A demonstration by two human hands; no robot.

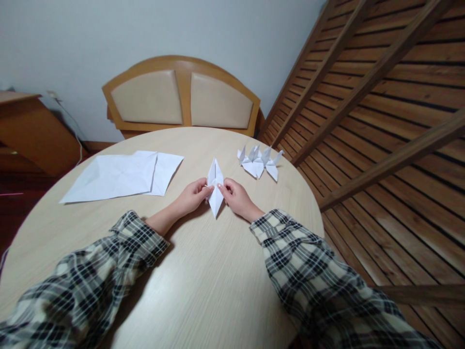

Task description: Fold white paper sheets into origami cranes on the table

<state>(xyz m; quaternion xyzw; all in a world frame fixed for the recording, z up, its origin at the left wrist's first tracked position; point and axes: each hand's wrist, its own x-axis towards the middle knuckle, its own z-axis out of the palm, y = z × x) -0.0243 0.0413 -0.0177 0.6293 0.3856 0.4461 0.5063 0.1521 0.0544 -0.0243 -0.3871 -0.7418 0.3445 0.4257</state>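
A white sheet folded into a narrow diamond, folded paper (pixel 217 202), is held upright between my two hands above the table. My left hand (pixel 194 195) pinches its left side, thumb on the front face. From the other side my right hand (pixel 236 196) grips the right edge, its thumb also pressed near the middle. A slit runs down the upper half of the diamond. The fingers behind the paper are partly hidden. Beyond my right hand stand several white paper cranes (pixel 258 162), clustered close together.
Flat white paper sheets (pixel 112 178) overlap on the left of the round wooden table (pixel 189 291). A padded headboard (pixel 189 92) stands behind the table. Wooden slats (pixel 381 145) rise along the right, and a wooden desk (pixel 32 126) is at far left.
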